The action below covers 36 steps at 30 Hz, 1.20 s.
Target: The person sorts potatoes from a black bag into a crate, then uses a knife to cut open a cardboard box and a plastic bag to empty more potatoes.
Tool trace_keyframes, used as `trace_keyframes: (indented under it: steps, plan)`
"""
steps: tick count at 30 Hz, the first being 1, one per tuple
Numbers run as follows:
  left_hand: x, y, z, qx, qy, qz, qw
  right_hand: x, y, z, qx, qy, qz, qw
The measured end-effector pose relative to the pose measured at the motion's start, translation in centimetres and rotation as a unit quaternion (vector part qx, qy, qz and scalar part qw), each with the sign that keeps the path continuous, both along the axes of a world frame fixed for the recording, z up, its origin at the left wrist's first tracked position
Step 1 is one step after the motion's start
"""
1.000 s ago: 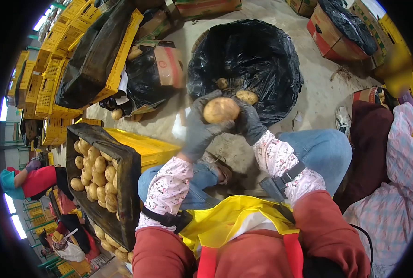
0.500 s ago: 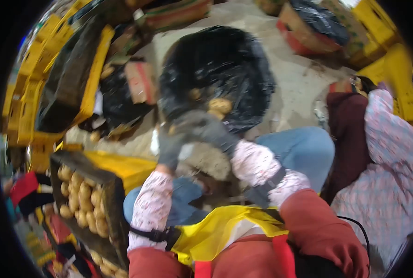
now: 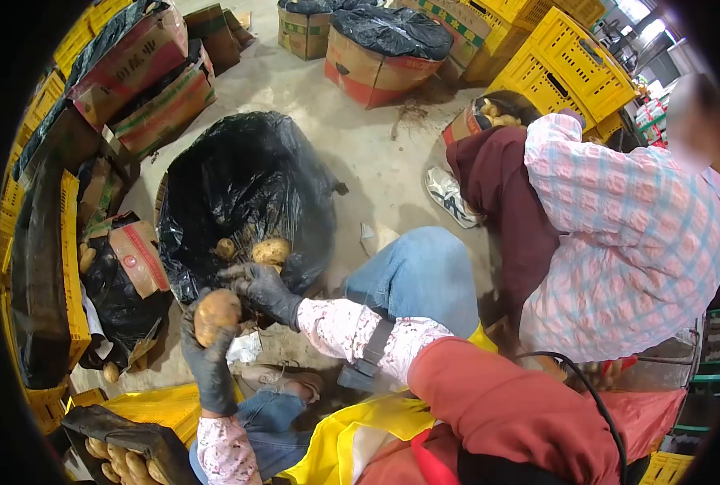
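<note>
My left hand (image 3: 208,356), in a dark glove, is closed around a tan potato (image 3: 217,314) held up in front of me. My right hand (image 3: 264,290), also gloved, hovers just right of that potato with its fingers spread, holding nothing. Right behind both hands stands a basket lined with a black plastic bag (image 3: 247,174); a few potatoes (image 3: 271,250) lie inside it near the front rim. My sleeves are floral with black straps at the forearm.
A lined crate of potatoes (image 3: 125,461) sits at lower left on yellow crates. Cardboard boxes (image 3: 137,257) and black bags crowd the left. A person in a pink checked shirt (image 3: 618,234) sits close on my right. Bagged boxes (image 3: 372,65) and yellow crates (image 3: 566,69) stand behind.
My view has swung to the right, bringing the neighbouring person into sight. The potato that both hands held is now in my left hand alone; my right hand has let go.
</note>
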State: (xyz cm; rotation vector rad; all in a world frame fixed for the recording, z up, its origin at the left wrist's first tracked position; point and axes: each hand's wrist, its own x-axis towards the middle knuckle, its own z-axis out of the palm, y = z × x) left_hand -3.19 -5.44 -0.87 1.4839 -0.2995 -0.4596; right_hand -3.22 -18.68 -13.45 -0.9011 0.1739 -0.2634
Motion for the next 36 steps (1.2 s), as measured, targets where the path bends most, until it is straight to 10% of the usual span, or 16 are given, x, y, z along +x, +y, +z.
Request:
trace_keyframes:
  steps: [4,6,7,8,9,12,14,16,18,21,25,27,30,31,36]
  plan:
    - [1.6,2.9,-1.7,-0.090,0.178,0.038,0.979,1.0,-1.2,1.6,-0.299,0.009,-0.104,0.948]
    - [1.9,3.6,-1.9,-0.205,0.272,0.075,0.937,1.1,-2.6,3.6,-0.014,0.109,0.296,0.949]
    - [1.9,3.6,-3.1,-0.202,0.272,0.078,0.938,0.8,-2.3,4.8,-0.011,0.109,0.298,0.948]
    - [1.9,3.5,-5.0,0.014,-0.083,0.138,0.987,0.5,-1.8,6.2,0.148,0.044,0.309,0.939]
    - [2.0,3.8,-4.7,0.089,-0.190,0.138,0.968,0.2,-1.1,6.8,0.306,-0.019,0.316,0.898]
    - [2.0,3.9,-3.7,-0.062,-0.107,0.078,0.989,1.1,-2.5,3.8,-0.161,0.033,0.105,0.981]
    - [2.2,3.7,-2.9,-0.108,-0.021,0.085,0.990,-0.3,-4.0,6.1,-0.507,0.148,-0.126,0.840]
    - [3.0,3.4,-1.7,-0.087,0.043,0.113,0.989,0.2,-4.8,1.2,-0.484,0.132,-0.166,0.849]
    - [2.9,3.4,-1.8,0.112,-0.136,0.081,0.981,-0.1,-3.4,0.8,-0.515,0.194,-0.091,0.830]
    - [2.9,3.2,-1.4,-0.204,0.136,0.140,0.959,-0.9,-2.0,0.4,-0.510,0.292,0.058,0.807]
    - [2.5,3.3,-1.3,-0.001,-0.057,0.059,0.997,-1.0,-2.0,0.9,-0.418,0.194,0.219,0.860]
    - [2.4,3.0,-0.4,-0.300,0.209,0.050,0.929,-0.2,-2.0,0.8,-0.368,0.217,0.166,0.889]
    - [2.6,2.8,-1.0,-0.272,0.237,0.078,0.930,0.6,-2.2,2.7,0.035,0.163,0.139,0.976]
    - [2.7,2.9,-1.5,-0.276,0.250,0.078,0.925,0.7,-2.3,3.4,0.251,0.099,0.097,0.958]
    - [2.8,2.9,-3.6,-0.274,0.267,0.094,0.919,-0.6,-1.3,4.5,0.389,0.109,0.158,0.901]
